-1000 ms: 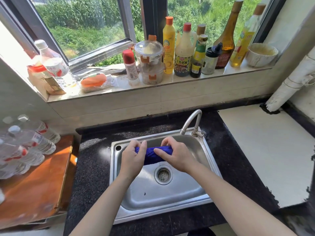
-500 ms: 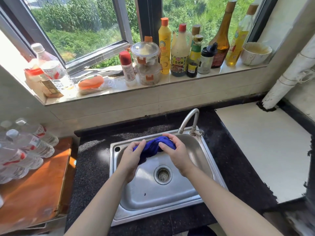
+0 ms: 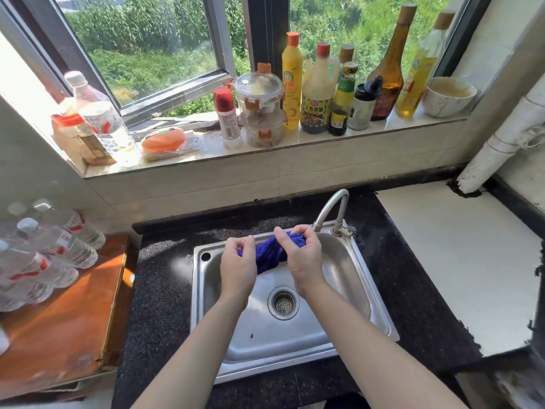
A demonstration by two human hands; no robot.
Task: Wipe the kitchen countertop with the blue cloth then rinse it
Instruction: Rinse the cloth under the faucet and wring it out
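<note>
Blue cloth [image 3: 269, 252] gripped between left hand [image 3: 237, 268], right hand [image 3: 300, 258].

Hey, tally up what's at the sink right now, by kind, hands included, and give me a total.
Hands: 2, left hand and right hand
Blue cloth: 1
Tap: 1
Drain strainer: 1
Sink: 1
Total: 6
</note>
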